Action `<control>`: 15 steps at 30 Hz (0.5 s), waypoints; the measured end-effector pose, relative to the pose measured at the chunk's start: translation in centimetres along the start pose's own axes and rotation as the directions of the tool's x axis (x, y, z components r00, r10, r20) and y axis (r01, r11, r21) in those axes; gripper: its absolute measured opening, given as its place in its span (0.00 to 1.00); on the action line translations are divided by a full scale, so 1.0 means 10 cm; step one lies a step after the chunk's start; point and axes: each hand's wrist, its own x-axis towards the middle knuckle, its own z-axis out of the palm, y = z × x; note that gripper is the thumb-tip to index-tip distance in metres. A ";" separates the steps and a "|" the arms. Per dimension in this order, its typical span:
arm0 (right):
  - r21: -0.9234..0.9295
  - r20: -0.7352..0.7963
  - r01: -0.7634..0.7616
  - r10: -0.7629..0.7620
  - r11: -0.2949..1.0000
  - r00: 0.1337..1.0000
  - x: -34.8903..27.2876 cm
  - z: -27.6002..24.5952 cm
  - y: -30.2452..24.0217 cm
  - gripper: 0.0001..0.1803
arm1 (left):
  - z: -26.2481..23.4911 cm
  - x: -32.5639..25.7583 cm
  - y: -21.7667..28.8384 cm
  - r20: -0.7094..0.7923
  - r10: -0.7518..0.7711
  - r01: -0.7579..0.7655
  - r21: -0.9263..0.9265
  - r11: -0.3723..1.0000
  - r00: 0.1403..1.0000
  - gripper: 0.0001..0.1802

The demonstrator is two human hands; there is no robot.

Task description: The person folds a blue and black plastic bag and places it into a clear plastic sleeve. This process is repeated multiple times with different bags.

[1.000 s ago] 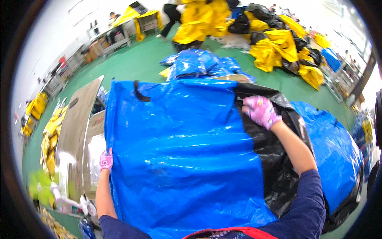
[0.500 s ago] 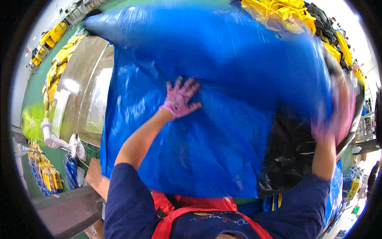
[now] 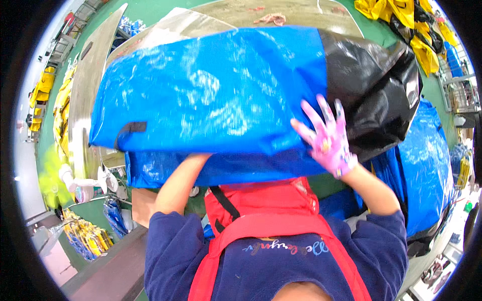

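Note:
A large sheet of glossy blue tarpaulin (image 3: pixel 201 90) with a black end panel (image 3: pixel 369 75) lies folded across the table before me. On its near left part is a short black strap (image 3: pixel 131 127). My right hand (image 3: pixel 327 138), in a pink patterned glove, lies on the tarpaulin near the blue-black seam, fingers spread. My left forearm (image 3: pixel 178 188) reaches under the near edge of the upper layer, and that hand is hidden there. Below the edge, a lower blue layer (image 3: pixel 150 168) hangs toward my red apron.
The wooden table (image 3: pixel 311 12) shows behind the tarpaulin, with a pinkish cloth or glove (image 3: pixel 271 19) on it. More blue tarpaulin (image 3: pixel 427 170) is piled at right. Yellow and black material (image 3: pixel 396 15) lies far right. A small fan (image 3: pixel 55 178) stands left.
The raised, blurred tarpaulin has come down into a fold toward me, baring the table behind. My left hand went from flat on top to beneath the layer; my right moved inward onto the tarpaulin.

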 end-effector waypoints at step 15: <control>0.277 0.244 -0.035 -0.036 0.960 0.969 -0.43 0.58 -0.36 0.34 | -0.73 -0.85 0.27 0.270 0.293 -0.054 -0.645 0.763 0.917 0.44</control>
